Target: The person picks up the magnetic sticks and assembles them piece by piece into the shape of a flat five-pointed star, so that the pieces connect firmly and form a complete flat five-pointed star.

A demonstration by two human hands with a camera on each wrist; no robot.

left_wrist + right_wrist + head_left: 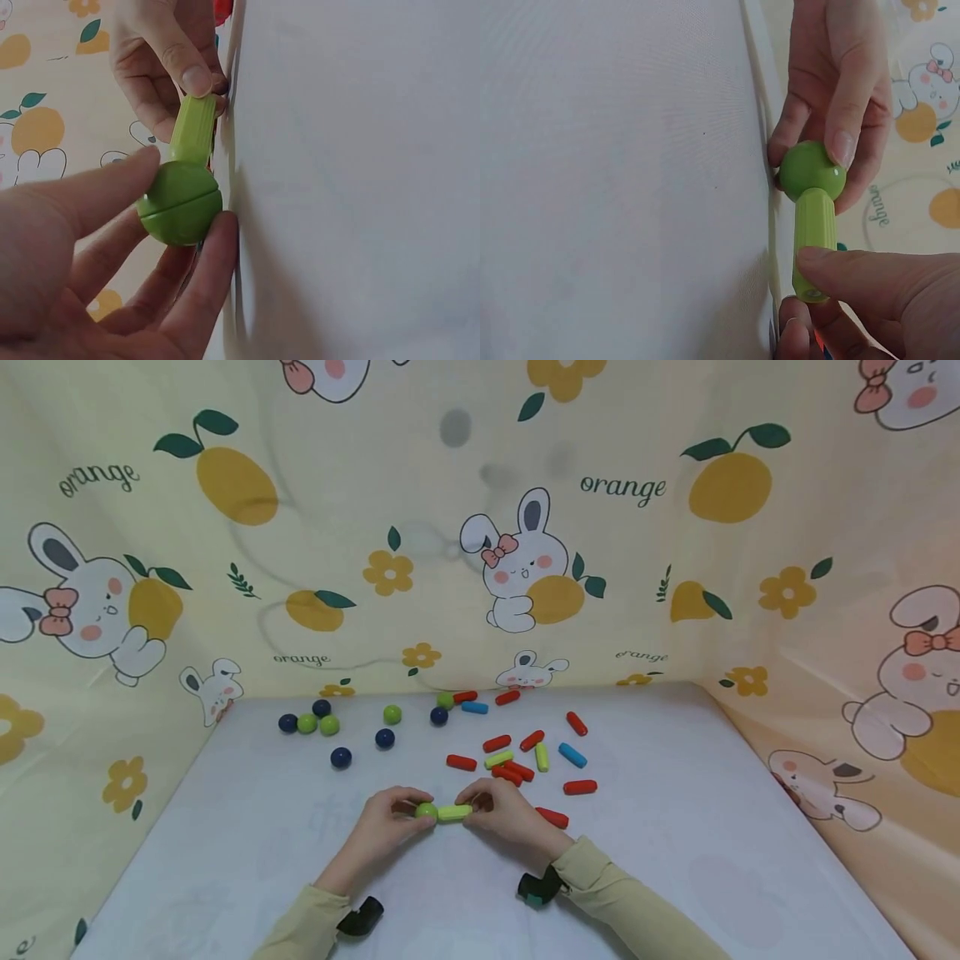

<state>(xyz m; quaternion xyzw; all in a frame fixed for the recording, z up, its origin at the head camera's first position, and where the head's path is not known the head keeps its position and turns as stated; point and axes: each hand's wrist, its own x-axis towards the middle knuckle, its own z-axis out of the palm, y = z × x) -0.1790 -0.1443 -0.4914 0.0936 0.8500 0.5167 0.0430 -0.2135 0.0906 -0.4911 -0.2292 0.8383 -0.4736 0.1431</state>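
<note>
Left hand pinches the grooved green ball; right hand pinches the yellow-green ribbed rod near its 3 o'clock end. Head view: rod's long axis runs 9-to-3 o'clock between the hands, ball touching its 9 o'clock end, left hand nearer that joint. Seating depth: cannot tell.

From above the bench, the head view faces forward and down; both wrist views look from close by, turned sideways, sharing the green ball and yellow-green rod.
</note>
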